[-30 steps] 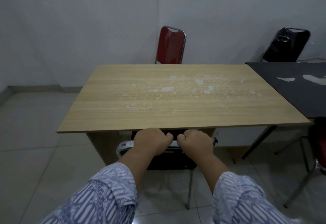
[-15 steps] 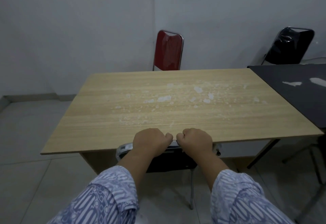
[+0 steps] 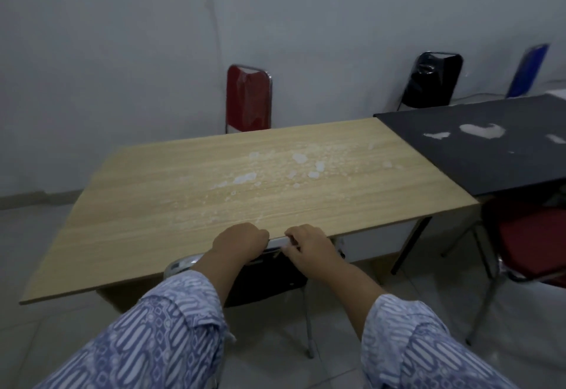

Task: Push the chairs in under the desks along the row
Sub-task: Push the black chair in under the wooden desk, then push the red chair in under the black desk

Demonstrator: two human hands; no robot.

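A black chair (image 3: 266, 278) with a chrome frame stands right in front of me, its backrest top against the near edge of the light wooden desk (image 3: 190, 192). My left hand (image 3: 237, 243) and my right hand (image 3: 309, 244) both grip the chrome top rail of that backrest, side by side. The seat is hidden under the desk top. To the right, a red-seated chair (image 3: 533, 244) stands out from the black desk (image 3: 477, 149).
Across the desks, a red chair (image 3: 248, 97), a black chair (image 3: 432, 81) and a blue chair (image 3: 528, 71) stand against the white wall. White patches mark both desk tops. Pale floor tiles lie at the left and around me.
The black chair has slid forward under the wooden desk with both hands on its backrest. My view has swung right, bringing the blue chair and the red-seated chair into sight.
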